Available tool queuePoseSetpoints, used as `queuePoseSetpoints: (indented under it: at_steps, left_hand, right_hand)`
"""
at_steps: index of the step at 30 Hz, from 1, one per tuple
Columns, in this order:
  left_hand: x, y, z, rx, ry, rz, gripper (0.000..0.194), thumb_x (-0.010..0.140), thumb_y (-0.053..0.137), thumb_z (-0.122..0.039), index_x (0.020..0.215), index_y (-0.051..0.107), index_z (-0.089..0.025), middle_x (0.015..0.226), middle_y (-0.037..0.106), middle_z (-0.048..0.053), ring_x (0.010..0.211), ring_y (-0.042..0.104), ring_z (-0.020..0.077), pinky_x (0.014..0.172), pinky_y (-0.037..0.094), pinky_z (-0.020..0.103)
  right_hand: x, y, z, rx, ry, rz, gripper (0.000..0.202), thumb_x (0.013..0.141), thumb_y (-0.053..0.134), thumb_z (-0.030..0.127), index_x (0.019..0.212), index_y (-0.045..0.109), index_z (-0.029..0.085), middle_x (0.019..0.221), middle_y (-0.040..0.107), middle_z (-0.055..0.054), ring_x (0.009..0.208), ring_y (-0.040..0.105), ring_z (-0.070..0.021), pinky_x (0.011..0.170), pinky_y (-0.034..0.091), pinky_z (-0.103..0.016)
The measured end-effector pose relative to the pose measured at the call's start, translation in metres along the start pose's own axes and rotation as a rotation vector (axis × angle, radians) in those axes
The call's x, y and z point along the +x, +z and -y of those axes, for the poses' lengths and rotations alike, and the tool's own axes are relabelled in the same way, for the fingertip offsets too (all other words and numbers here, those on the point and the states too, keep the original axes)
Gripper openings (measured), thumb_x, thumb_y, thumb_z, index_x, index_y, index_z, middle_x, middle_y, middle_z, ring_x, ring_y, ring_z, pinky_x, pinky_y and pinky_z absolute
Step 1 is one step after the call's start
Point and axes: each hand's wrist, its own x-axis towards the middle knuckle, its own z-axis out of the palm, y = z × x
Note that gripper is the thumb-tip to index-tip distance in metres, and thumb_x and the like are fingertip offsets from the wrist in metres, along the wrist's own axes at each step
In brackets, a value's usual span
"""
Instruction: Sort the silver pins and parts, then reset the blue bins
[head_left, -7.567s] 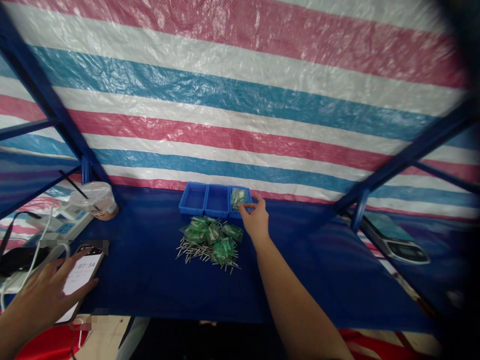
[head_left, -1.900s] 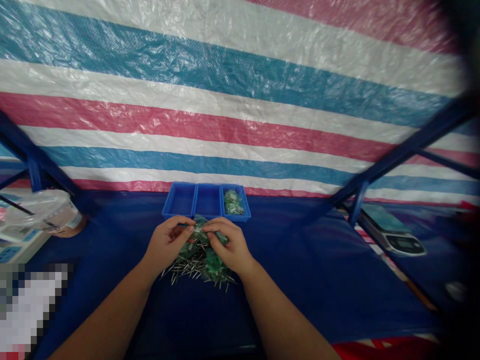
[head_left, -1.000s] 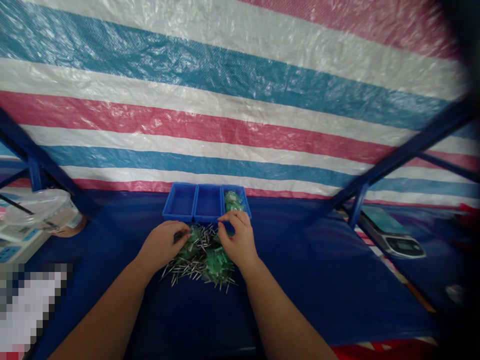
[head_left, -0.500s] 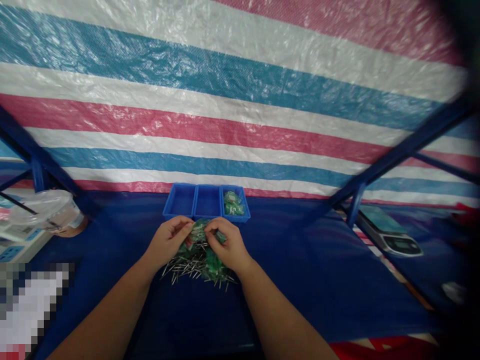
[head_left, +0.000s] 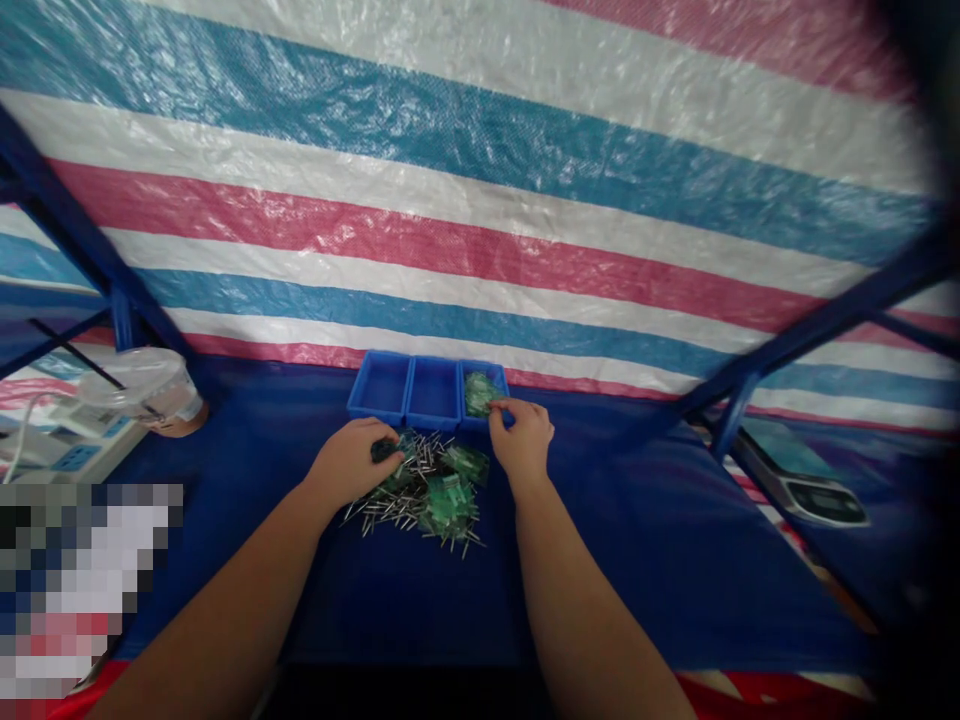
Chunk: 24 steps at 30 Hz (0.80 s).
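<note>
My right hand point(head_left: 523, 437) reaches over the front edge of the right compartment of a blue three-part tray point(head_left: 435, 420). Its thumb and fingertips pinch the edge of a small clear-green plastic packet point(head_left: 480, 390) lying in that compartment. My left hand point(head_left: 352, 460) is closed around a dark green plastic packet point(head_left: 386, 449) at the left side of a heap. Loose, thin metal nails or pins point(head_left: 401, 505) make up the heap, mixed with more green packets point(head_left: 448, 498). What the packets contain is too small to make out.
At the left stands a lidded plastic cup point(head_left: 161, 395) with a dark straw, beside a white power strip point(head_left: 94, 450). A digital scale point(head_left: 814, 490) lies at the right beyond a blue frame post point(head_left: 735, 415). Striped sheeting point(head_left: 480, 240) hangs behind the blue table point(head_left: 637, 540).
My hands have parted from over the heap. The right one has moved forward and right to the tray's right compartment; the left stays by the heap. The view has shifted slightly.
</note>
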Motion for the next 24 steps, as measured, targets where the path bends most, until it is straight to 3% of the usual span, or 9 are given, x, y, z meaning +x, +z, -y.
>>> queuePoseSetpoints:
  at_steps: [5,11,17,24]
  left_hand:
    - [0.001,0.005,0.002,-0.009,-0.02,-0.017,0.017,0.078,0.069,-0.034,0.09,0.071,-0.022,0.091,0.071,0.004,0.088,0.065,0.0208,0.083,0.05,0.034]
    - [0.002,0.005,0.004,0.002,-0.028,-0.025,0.01,0.08,0.064,-0.029,0.085,0.071,-0.022,0.084,0.072,0.002,0.079,0.065,0.0187,0.074,0.047,0.031]
    - [0.002,0.004,0.004,-0.073,0.01,-0.017,0.009,0.079,0.062,-0.023,0.082,0.071,-0.021,0.077,0.071,0.001,0.068,0.062,0.016,0.064,0.044,0.028]
    - [0.001,0.005,0.006,-0.225,-0.016,-0.022,0.011,0.082,0.061,-0.021,0.09,0.069,-0.02,0.076,0.07,0.001,0.065,0.062,0.0138,0.064,0.047,0.026]
  right_hand:
    - [-0.003,0.007,0.004,-0.03,-0.015,-0.017,0.016,0.082,0.061,0.034,0.081,0.075,0.024,0.123,0.066,-0.007,0.116,0.047,-0.0338,0.095,0.037,-0.052]
    - [-0.011,0.001,0.006,0.057,-0.159,-0.159,0.011,0.081,0.063,0.028,0.084,0.07,0.02,0.107,0.065,-0.01,0.105,0.054,-0.0286,0.097,0.039,-0.047]
    - [-0.017,-0.004,0.02,0.177,-0.302,-0.078,0.005,0.083,0.061,0.023,0.081,0.065,0.02,0.089,0.066,-0.006,0.093,0.058,-0.0252,0.091,0.041,-0.044]
    - [-0.021,-0.007,0.029,0.285,-0.361,0.007,0.006,0.086,0.06,0.022,0.082,0.064,0.021,0.087,0.067,-0.004,0.091,0.059,-0.0236,0.089,0.043,-0.041]
